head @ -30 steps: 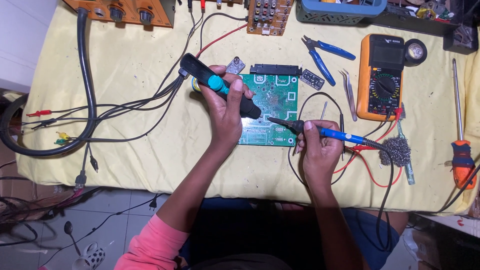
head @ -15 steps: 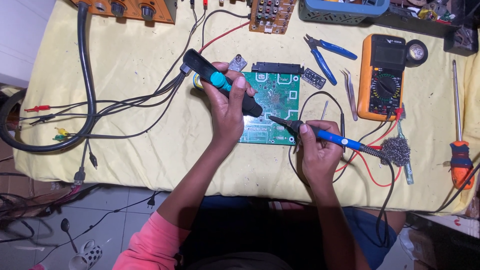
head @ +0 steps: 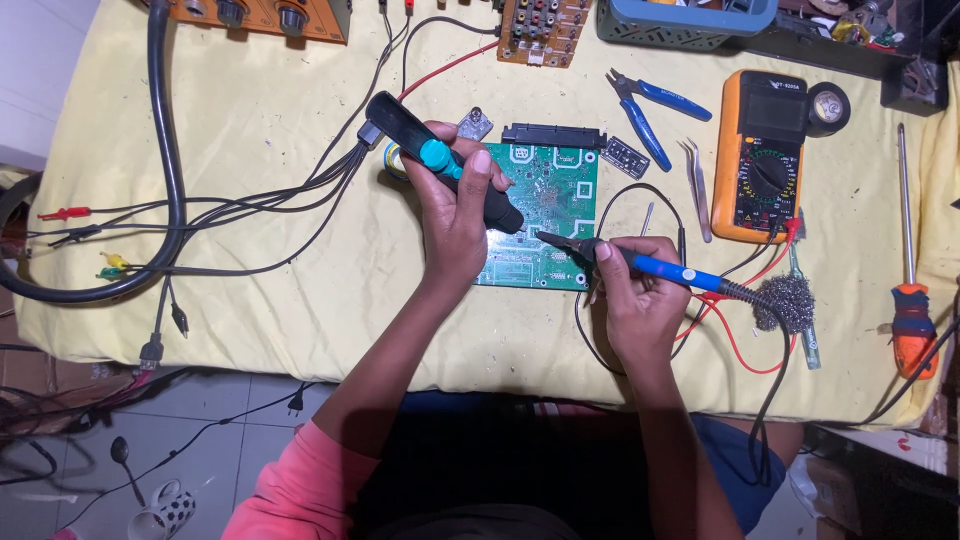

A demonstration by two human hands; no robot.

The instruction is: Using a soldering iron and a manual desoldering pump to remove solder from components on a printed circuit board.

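Fingers of my left hand (head: 455,215) were wrapped tight round the black desoldering pump with its teal button (head: 440,160), thumb resting near that button, nozzle angled down onto the green printed circuit board (head: 545,215). My right hand (head: 635,300) was closed, pen-fashion, on the blue-handled soldering iron (head: 640,262), its dark tip meeting the board just beside the pump's nozzle, near the board's middle. So both grips were shut on their tools, and both tools converged on one spot.

The board lay flat on the yellow cloth of the worktop (head: 280,290), right in front of me, a black connector along its far edge. As I judged it, the work stood mid-way: iron and pump were both at the joint, but I could not tell whether the solder had been lifted or any part had come free; the spot was too small to read.

Further out lay the ball of wire tip-cleaner (head: 782,300) just beside my right wrist, the orange multimeter (head: 765,155), steel tweezers (head: 697,185), blue-handled cutters (head: 650,112) and an orange-handled screwdriver (head: 908,270) near the right edge. None of these was in use.
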